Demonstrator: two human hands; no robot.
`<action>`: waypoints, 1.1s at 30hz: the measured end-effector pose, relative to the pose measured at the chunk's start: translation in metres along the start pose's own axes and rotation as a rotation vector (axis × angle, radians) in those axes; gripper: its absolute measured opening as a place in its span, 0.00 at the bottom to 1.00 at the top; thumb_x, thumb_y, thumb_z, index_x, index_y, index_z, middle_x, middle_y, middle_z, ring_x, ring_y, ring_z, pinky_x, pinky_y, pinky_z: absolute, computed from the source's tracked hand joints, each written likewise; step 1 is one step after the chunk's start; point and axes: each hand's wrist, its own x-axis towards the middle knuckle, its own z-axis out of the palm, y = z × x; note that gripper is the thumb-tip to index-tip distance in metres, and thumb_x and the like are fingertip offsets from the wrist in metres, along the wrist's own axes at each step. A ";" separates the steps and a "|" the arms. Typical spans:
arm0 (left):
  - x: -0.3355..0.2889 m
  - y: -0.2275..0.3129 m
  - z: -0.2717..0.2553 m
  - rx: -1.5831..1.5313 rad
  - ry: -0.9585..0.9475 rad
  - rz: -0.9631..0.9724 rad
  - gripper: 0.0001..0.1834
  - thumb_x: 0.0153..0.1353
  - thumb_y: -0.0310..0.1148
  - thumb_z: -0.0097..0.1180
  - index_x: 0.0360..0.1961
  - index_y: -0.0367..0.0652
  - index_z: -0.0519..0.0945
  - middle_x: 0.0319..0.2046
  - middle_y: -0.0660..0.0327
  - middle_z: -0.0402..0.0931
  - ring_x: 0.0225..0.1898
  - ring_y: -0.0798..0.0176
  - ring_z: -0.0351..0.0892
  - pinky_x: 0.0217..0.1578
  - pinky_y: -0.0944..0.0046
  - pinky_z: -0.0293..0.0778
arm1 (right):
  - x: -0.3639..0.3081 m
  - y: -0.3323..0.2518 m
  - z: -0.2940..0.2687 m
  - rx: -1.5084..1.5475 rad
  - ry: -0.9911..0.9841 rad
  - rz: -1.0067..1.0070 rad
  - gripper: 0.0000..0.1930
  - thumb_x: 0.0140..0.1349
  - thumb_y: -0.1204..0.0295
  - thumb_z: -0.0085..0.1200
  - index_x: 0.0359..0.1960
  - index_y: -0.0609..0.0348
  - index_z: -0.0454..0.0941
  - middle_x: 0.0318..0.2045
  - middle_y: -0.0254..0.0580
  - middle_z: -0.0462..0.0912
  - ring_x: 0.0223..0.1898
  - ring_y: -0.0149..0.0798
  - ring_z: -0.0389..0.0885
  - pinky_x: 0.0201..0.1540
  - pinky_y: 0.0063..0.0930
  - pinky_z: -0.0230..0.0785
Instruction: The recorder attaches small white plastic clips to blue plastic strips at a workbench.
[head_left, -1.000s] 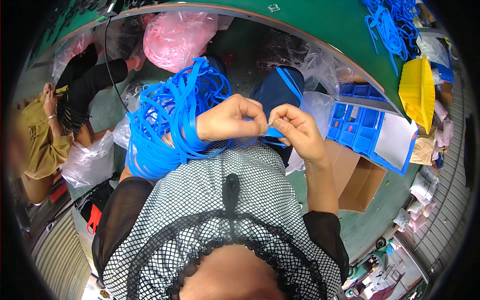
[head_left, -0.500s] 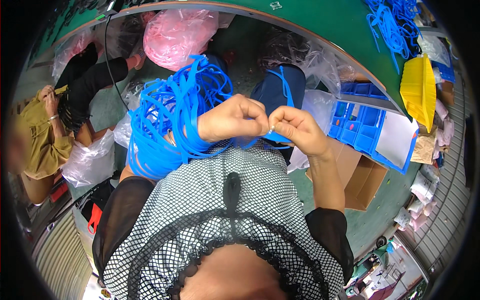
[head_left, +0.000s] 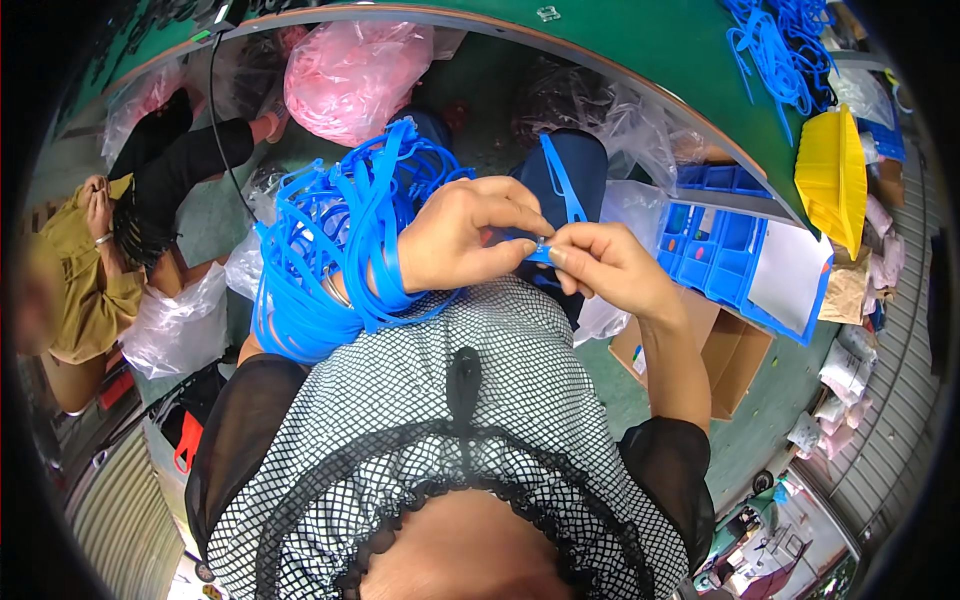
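Note:
Many blue plastic straps [head_left: 345, 215] hang in loops around my left wrist and forearm. My left hand [head_left: 468, 238] is closed, its thumb and forefinger pinching the end of one blue strap [head_left: 565, 180] in front of my waist. Against its fingertips, my right hand [head_left: 615, 268] pinches the same strap end. A small shiny clear piece [head_left: 541, 243] shows between the fingertips; its exact kind is too small to tell. The strap's loop stands up behind the hands, over my dark trouser leg [head_left: 600, 160].
A green table [head_left: 640, 40] curves across the far side, with more blue straps [head_left: 775, 60] at its right. A yellow bin [head_left: 832, 180], a blue compartment tray [head_left: 715, 250] and a cardboard box [head_left: 735, 360] stand right. Pink-filled bag [head_left: 355, 80] lies beneath. Another person [head_left: 90, 270] sits left.
My left hand has turned and its fingers have opened out a little around the strap end. My right hand has shifted slightly right and down. The strap's loop has swung to a new angle.

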 end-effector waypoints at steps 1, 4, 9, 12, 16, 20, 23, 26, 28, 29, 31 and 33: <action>0.001 0.000 0.002 -0.001 -0.001 0.002 0.14 0.45 0.28 0.58 0.37 0.43 0.81 0.31 0.59 0.78 0.26 0.60 0.77 0.25 0.66 0.71 | 0.001 -0.001 0.000 -0.037 -0.001 -0.028 0.09 0.62 0.68 0.47 0.30 0.62 0.75 0.16 0.27 0.71 0.18 0.18 0.65 0.20 0.12 0.56; 0.004 0.000 0.004 -0.076 0.092 0.087 0.13 0.47 0.28 0.58 0.37 0.42 0.80 0.32 0.58 0.78 0.26 0.60 0.77 0.26 0.66 0.71 | 0.001 -0.004 -0.001 -0.010 0.012 -0.038 0.09 0.60 0.69 0.48 0.27 0.61 0.76 0.15 0.26 0.70 0.18 0.18 0.64 0.20 0.12 0.54; 0.003 0.016 -0.004 0.185 0.016 0.089 0.12 0.48 0.31 0.60 0.36 0.43 0.80 0.32 0.59 0.79 0.31 0.59 0.78 0.27 0.66 0.68 | -0.003 -0.007 -0.001 0.077 0.025 0.015 0.07 0.59 0.71 0.49 0.28 0.60 0.76 0.16 0.26 0.71 0.18 0.16 0.63 0.19 0.12 0.52; 0.000 0.011 -0.003 0.078 0.023 0.050 0.11 0.49 0.31 0.60 0.35 0.42 0.81 0.32 0.58 0.79 0.31 0.60 0.78 0.27 0.66 0.67 | -0.004 -0.011 0.005 0.072 0.035 -0.029 0.05 0.57 0.73 0.50 0.28 0.62 0.76 0.16 0.28 0.71 0.18 0.18 0.65 0.19 0.13 0.55; -0.002 0.011 0.004 -0.295 0.087 -0.110 0.10 0.52 0.27 0.58 0.36 0.35 0.81 0.31 0.54 0.79 0.31 0.64 0.78 0.32 0.67 0.71 | -0.004 -0.012 0.013 -0.366 0.312 -0.490 0.04 0.53 0.76 0.54 0.29 0.64 0.75 0.17 0.33 0.74 0.19 0.23 0.70 0.21 0.18 0.61; -0.001 0.014 0.006 -0.474 0.127 -0.291 0.11 0.56 0.22 0.55 0.41 0.32 0.79 0.30 0.56 0.78 0.29 0.72 0.74 0.29 0.74 0.70 | 0.000 -0.009 0.019 -0.579 0.518 -0.599 0.04 0.51 0.78 0.55 0.29 0.63 0.74 0.18 0.39 0.76 0.18 0.29 0.73 0.21 0.22 0.64; 0.000 0.016 0.007 -0.509 0.167 -0.303 0.11 0.56 0.22 0.54 0.41 0.33 0.79 0.30 0.57 0.78 0.29 0.72 0.74 0.29 0.74 0.69 | 0.011 0.000 0.020 -0.749 0.617 -0.729 0.05 0.50 0.79 0.55 0.29 0.64 0.74 0.18 0.40 0.75 0.17 0.34 0.74 0.21 0.26 0.65; 0.003 0.016 0.006 -0.562 0.165 -0.381 0.11 0.56 0.23 0.55 0.41 0.33 0.79 0.30 0.60 0.77 0.29 0.74 0.72 0.29 0.75 0.69 | 0.010 0.001 0.020 -0.776 0.627 -0.701 0.06 0.49 0.79 0.55 0.30 0.63 0.74 0.21 0.41 0.76 0.18 0.38 0.74 0.22 0.28 0.67; 0.006 0.021 0.001 -0.545 0.130 -0.433 0.12 0.56 0.24 0.55 0.41 0.33 0.78 0.30 0.62 0.77 0.29 0.76 0.72 0.29 0.75 0.69 | 0.007 -0.003 0.017 -0.659 0.567 -0.647 0.08 0.48 0.79 0.57 0.32 0.63 0.75 0.22 0.42 0.77 0.20 0.40 0.75 0.24 0.29 0.68; 0.007 0.023 0.000 -0.527 0.091 -0.486 0.12 0.56 0.25 0.56 0.42 0.33 0.77 0.30 0.64 0.76 0.30 0.77 0.71 0.29 0.76 0.68 | 0.005 -0.006 0.016 -0.541 0.510 -0.591 0.11 0.47 0.79 0.58 0.34 0.63 0.75 0.24 0.42 0.77 0.22 0.41 0.76 0.27 0.30 0.69; 0.006 0.021 0.002 -0.548 0.106 -0.469 0.14 0.55 0.25 0.56 0.43 0.33 0.76 0.30 0.64 0.76 0.30 0.77 0.71 0.29 0.76 0.68 | 0.005 -0.018 0.021 -0.568 0.510 -0.683 0.13 0.45 0.79 0.59 0.35 0.63 0.75 0.26 0.43 0.77 0.25 0.41 0.77 0.28 0.29 0.69; 0.006 0.021 0.002 -0.569 0.116 -0.454 0.15 0.55 0.26 0.57 0.44 0.33 0.75 0.30 0.65 0.76 0.30 0.78 0.71 0.30 0.76 0.68 | 0.006 -0.019 0.020 -0.592 0.512 -0.773 0.15 0.44 0.79 0.60 0.37 0.63 0.76 0.28 0.43 0.78 0.28 0.41 0.77 0.30 0.28 0.70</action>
